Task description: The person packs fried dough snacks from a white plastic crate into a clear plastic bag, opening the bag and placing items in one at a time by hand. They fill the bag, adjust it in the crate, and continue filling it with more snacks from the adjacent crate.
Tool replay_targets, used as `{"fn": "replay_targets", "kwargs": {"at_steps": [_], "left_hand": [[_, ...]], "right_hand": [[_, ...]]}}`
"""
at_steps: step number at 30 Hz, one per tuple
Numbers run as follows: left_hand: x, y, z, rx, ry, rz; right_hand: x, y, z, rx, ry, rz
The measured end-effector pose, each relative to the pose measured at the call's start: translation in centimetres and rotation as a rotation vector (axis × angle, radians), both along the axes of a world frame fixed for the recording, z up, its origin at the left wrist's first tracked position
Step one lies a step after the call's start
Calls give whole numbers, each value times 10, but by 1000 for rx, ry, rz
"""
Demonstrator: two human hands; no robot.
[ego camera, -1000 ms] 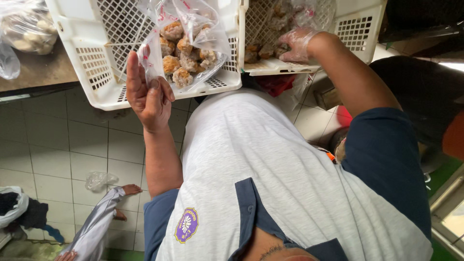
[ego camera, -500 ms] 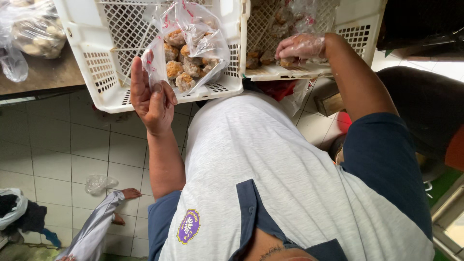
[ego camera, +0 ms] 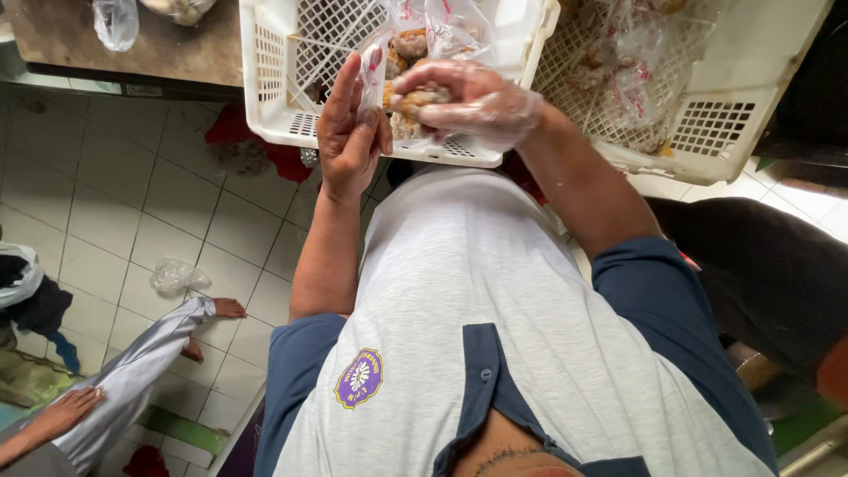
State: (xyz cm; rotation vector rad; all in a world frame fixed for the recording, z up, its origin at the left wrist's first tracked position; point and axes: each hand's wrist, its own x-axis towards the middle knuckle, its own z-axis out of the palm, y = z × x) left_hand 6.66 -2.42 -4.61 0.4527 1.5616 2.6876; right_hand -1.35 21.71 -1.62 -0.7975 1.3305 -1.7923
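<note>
Since half a second before, my right hand (ego camera: 468, 102), sheathed in a thin clear plastic glove, had left the right-hand basket and come across to meet the left hand at the nearer basket; the view had also swung so both baskets sat higher and further right.

Item one: left hand (ego camera: 352, 132), bare, fingers upright, thumb and forefinger pinched on the edge of a clear plastic bag with red print (ego camera: 442, 35), holding its mouth apart.

Item two: right hand, fingers closed around a brown, rough-crusted fried snack (ego camera: 415, 99), placed at the bag's mouth, touching the left hand's fingertips. Both hands together, each clamped on its own thing.

Item three: the bag, partly filled with more brown pieces, lay inside a white perforated plastic basket (ego camera: 274, 62), against its near wall.

Item four: second white perforated plastic basket (ego camera: 733, 124), just beside the first on the right, holding further filled clear bags (ego camera: 636, 71).

Item five: brown wooden bench (ego camera: 168, 44), upper left, carrying a clear bag at its edge.

Item six: pale tiled floor (ego camera: 115, 203), with a crumpled clear plastic bag (ego camera: 177, 276) and, lower left, another person's grey-trousered leg (ego camera: 132, 371) and bare foot.
</note>
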Motion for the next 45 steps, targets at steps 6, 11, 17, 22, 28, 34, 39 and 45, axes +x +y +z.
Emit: {"fn": "replay_targets", "kwargs": {"at_steps": [6,11,17,22,28,34,39,45], "left_hand": [[-1,2,-1,54,34,15],[0,0,0,51,45,7],[-1,0,1,36,44,3],[3,3,4,44,20,10],[8,0,6,23,-20,24],[9,-4,0,12,-25,44],[8,-2,-3,30,-50,93],[11,4,3,-8,-74,130]], "right_hand": [[3,-19,-27,-12,-335,-292],[-8,39,-34,468,-27,-545],[-6,45,-35,545,332,-460],[-1,99,-16,402,335,-696],[5,168,-8,1162,157,-591],[12,138,-82,1499,378,123],[0,140,-108,1660,332,355],[5,187,-54,881,-229,-262]]}}
